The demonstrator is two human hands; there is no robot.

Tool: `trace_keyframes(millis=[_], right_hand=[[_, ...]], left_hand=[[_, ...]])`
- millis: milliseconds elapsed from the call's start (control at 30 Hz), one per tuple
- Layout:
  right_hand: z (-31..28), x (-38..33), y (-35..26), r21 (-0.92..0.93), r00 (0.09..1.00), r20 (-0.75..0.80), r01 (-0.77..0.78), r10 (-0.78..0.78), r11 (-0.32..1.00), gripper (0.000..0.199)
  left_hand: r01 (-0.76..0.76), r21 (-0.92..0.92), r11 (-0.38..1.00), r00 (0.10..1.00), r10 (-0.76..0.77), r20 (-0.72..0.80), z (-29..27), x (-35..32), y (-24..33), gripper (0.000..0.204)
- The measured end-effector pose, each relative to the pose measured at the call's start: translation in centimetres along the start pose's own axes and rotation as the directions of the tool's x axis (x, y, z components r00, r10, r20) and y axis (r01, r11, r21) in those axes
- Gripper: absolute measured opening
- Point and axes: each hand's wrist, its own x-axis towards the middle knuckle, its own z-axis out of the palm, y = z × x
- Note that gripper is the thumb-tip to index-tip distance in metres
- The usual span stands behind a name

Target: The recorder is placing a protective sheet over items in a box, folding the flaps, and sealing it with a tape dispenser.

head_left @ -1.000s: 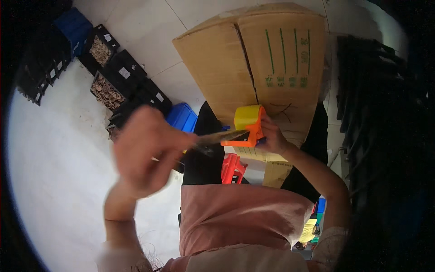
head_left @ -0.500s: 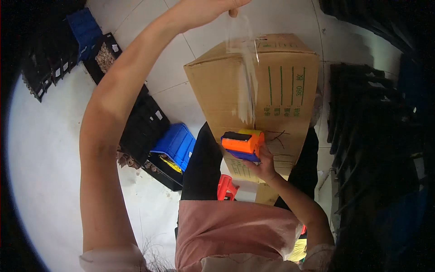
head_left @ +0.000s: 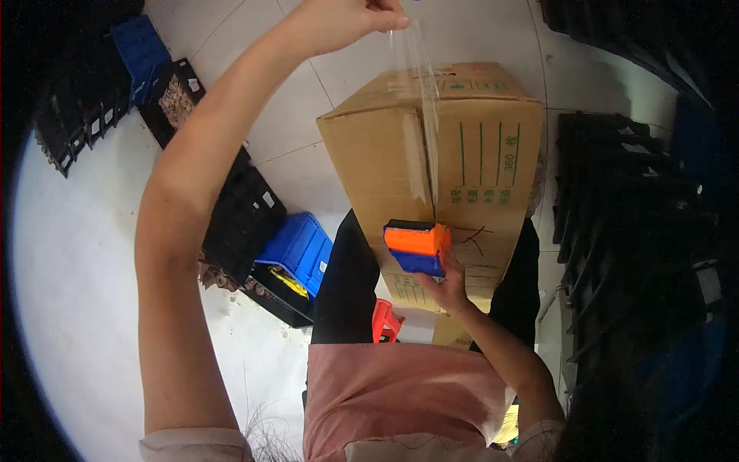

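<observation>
A large brown cardboard box stands between my legs, its closed flaps meeting at a centre seam. Beyond its far edge, my left hand pinches one end of a strip of clear packing tape. From those fingers the strip slants down over the seam, partly raised and narrowed as if turned on edge. My right hand grips an orange and blue tape dispenser at the near part of the box top. Glare hides exactly where the tape touches the cardboard.
At the left, black crates and a blue bin stand on the pale tiled floor. Stacked black crates line the right. A red plastic object sits below the box, between my legs.
My left hand has come slightly lower and more into view, still pinching the tape. The dispenser has tilted and shifted a little right; the strip looks narrower and more lifted.
</observation>
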Motion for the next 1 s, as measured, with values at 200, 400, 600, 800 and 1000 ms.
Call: trace_keyframes(millis=[200,400,600,800,1000], right_hand=[[-0.1,0.3,-0.7,-0.007,1.0,-0.007,-0.008,0.008,1.0,0.043],[-0.2,0.3,-0.5,-0.063,0.999,0.021,0.026,-0.025,0.998,0.041],[-0.2,0.2,-0.6,-0.11,0.999,0.026,0.05,-0.047,0.993,0.04],[-0.4,-0.4,0.5,-0.095,0.997,0.033,0.074,-0.071,0.993,0.041],[0.0,-0.7,1.2,-0.08,0.996,0.026,0.09,-0.088,0.993,0.037]], left_hand=[[0.003,-0.027,1.0,1.0,-0.003,0.019,1.2,1.7,-3.3,0.03],[0.207,0.011,0.978,0.969,-0.207,0.132,0.3,2.1,-3.3,0.03],[0.348,0.422,0.837,0.864,-0.461,0.203,-1.5,2.2,0.8,0.039],[0.37,0.571,0.733,0.732,-0.608,0.306,-2.0,2.1,2.7,0.041],[0.41,0.556,0.723,0.704,-0.638,0.311,-2.6,1.8,3.6,0.034]])
